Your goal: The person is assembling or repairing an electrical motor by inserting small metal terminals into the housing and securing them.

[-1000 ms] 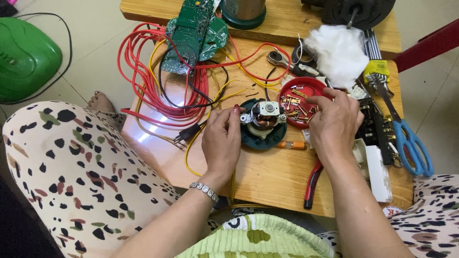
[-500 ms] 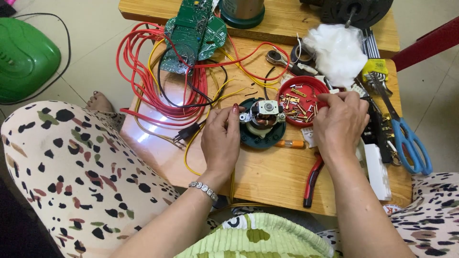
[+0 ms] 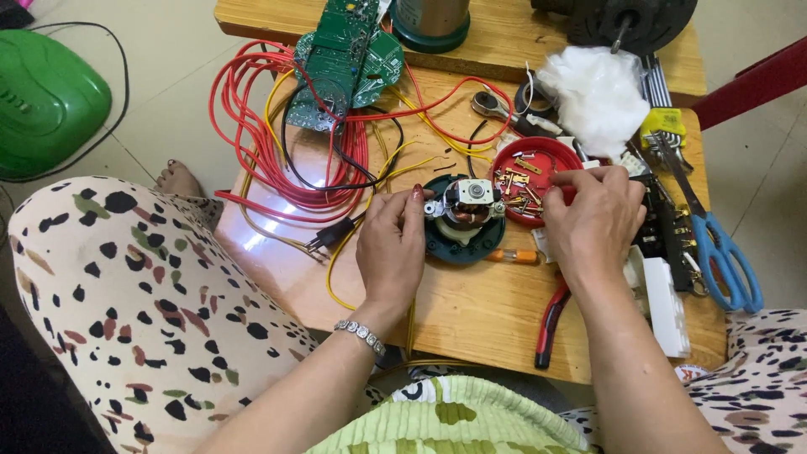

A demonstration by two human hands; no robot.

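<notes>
Head view: left hand (image 3: 392,245) on motor (image 3: 467,210)

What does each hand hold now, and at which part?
The left hand grips the small motor at its left side. The right hand reaches into the red dish; any held piece is hidden.

A low wooden tabletop (image 3: 496,311) fills the middle of the view, its varnished surface pale brown and catching a bright glare of light near its left edge. A second wooden board (image 3: 513,38) lies along its far side, slightly higher. Beneath and around them runs a floor (image 3: 176,109) of pale, glossy tiles with thin grout lines. At the upper right, a dark red piece of furniture (image 3: 756,80) slants in from the edge. The light is soft and even.
</notes>
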